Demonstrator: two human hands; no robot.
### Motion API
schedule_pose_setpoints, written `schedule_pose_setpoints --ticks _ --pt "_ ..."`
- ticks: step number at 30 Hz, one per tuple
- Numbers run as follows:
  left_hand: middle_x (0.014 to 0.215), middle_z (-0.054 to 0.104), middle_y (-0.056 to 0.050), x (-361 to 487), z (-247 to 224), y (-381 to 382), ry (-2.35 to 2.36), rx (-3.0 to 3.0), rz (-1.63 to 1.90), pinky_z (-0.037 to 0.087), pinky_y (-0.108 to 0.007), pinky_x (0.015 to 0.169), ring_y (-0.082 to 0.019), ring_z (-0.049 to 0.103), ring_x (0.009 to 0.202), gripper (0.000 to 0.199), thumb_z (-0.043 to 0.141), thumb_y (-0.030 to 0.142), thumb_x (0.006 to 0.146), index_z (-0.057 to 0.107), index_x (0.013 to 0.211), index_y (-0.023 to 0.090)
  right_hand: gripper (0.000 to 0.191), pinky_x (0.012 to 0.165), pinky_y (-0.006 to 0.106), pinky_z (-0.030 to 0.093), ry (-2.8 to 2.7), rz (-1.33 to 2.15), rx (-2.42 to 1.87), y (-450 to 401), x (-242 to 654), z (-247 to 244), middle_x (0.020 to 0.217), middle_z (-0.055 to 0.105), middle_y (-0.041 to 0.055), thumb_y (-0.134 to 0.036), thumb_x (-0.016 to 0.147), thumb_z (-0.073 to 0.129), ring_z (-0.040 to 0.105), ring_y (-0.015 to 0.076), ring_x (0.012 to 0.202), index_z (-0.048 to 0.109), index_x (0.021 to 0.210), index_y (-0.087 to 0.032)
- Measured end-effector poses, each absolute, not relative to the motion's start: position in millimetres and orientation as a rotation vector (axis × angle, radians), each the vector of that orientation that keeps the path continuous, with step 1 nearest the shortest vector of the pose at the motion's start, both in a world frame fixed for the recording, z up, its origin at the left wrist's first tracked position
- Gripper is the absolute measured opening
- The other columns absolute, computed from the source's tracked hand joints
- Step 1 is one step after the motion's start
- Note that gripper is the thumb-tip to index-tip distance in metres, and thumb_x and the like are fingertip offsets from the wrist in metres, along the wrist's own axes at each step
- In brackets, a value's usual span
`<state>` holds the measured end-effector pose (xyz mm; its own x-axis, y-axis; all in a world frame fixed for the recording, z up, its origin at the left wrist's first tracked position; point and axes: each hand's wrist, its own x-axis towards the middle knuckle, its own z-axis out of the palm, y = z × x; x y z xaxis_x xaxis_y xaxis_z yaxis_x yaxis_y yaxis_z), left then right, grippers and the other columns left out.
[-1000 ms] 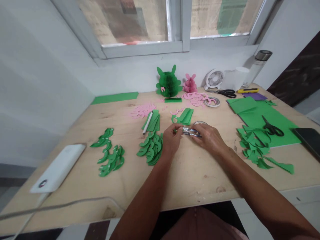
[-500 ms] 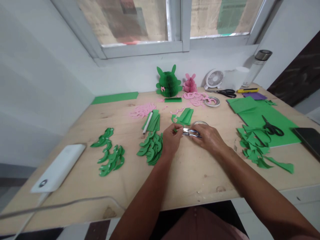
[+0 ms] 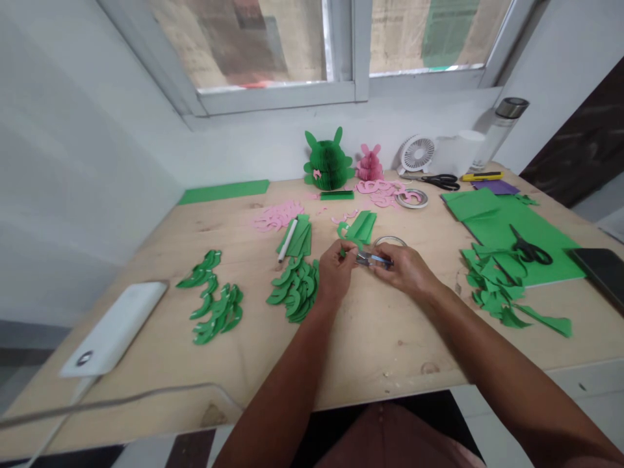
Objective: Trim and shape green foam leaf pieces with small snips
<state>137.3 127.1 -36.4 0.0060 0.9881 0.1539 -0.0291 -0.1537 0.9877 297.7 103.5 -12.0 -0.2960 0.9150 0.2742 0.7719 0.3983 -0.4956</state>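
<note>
My left hand (image 3: 336, 268) is closed in a pinch on a small green paper piece (image 3: 351, 246), mostly covered by the fingers. My right hand (image 3: 403, 265) grips a small silver plier-like tool (image 3: 366, 258); its exact kind is not clear. The tool's head meets the green paper at my left fingertips. Beside my left wrist lies a pile of curved green paper cutouts (image 3: 295, 289). Just beyond my hands are folded green paper strips (image 3: 363, 226) and a roll of tape (image 3: 391, 240), partly covered by my right hand.
A white marker (image 3: 287, 240) rests on green strips. More green cutouts (image 3: 219, 312) and a white power bank (image 3: 114, 328) with a cable are leftward. Rightward lie black scissors (image 3: 531, 248), green scraps (image 3: 497, 283) and a phone (image 3: 602, 276). Paper figures (image 3: 329, 162) stand behind.
The tool has turned slightly in my right hand, and its handles look closer together. More of the green paper shows above my left fingertips. Both hands stay in nearly the same place.
</note>
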Motion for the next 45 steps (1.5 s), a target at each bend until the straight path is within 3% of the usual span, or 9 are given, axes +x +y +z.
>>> schedule_pose_setpoints --ticks 25,32,37,45 --pt "0.067 0.057 0.003 138 -34 128 1.078 1.284 1.419 0.049 -0.020 0.056 -0.008 0.053 0.058 0.011 0.062 0.028 0.069 0.060 0.072 0.017 0.014 0.053 0.022 0.030 -2.151 0.337 -1.453 104 299 -13 0.065 0.057 -0.0002 -0.030 0.076 0.056 0.046 0.0112 0.055 0.060 0.082 -0.019" --pt "0.072 0.062 0.000 135 -37 131 1.027 0.950 1.363 0.053 -0.025 0.060 -0.010 0.062 0.061 0.026 0.068 0.035 0.065 0.058 0.078 0.015 0.018 0.059 0.023 0.036 -2.082 0.339 -1.545 106 304 -10 0.078 0.065 0.0025 -0.031 0.077 0.055 0.056 0.0144 0.066 0.061 0.090 -0.019" --pt "0.081 0.067 -0.006 134 -34 129 0.995 0.868 1.304 0.052 -0.024 0.061 -0.012 0.065 0.063 0.030 0.069 0.036 0.065 0.059 0.081 0.013 0.021 0.056 0.026 0.035 -1.899 0.079 -1.831 109 313 -12 0.079 0.068 0.0045 -0.034 0.079 0.052 0.059 0.0179 0.067 0.063 0.091 -0.021" --pt "0.069 0.065 -0.002 141 -25 124 0.953 0.949 1.249 0.051 -0.024 0.056 -0.012 0.063 0.058 0.032 0.072 0.038 0.060 0.061 0.078 0.014 0.018 0.062 0.031 0.039 -1.922 -0.077 -1.947 112 319 -21 0.085 0.064 0.0101 -0.030 0.078 0.055 0.056 0.0233 0.081 0.065 0.090 -0.020"
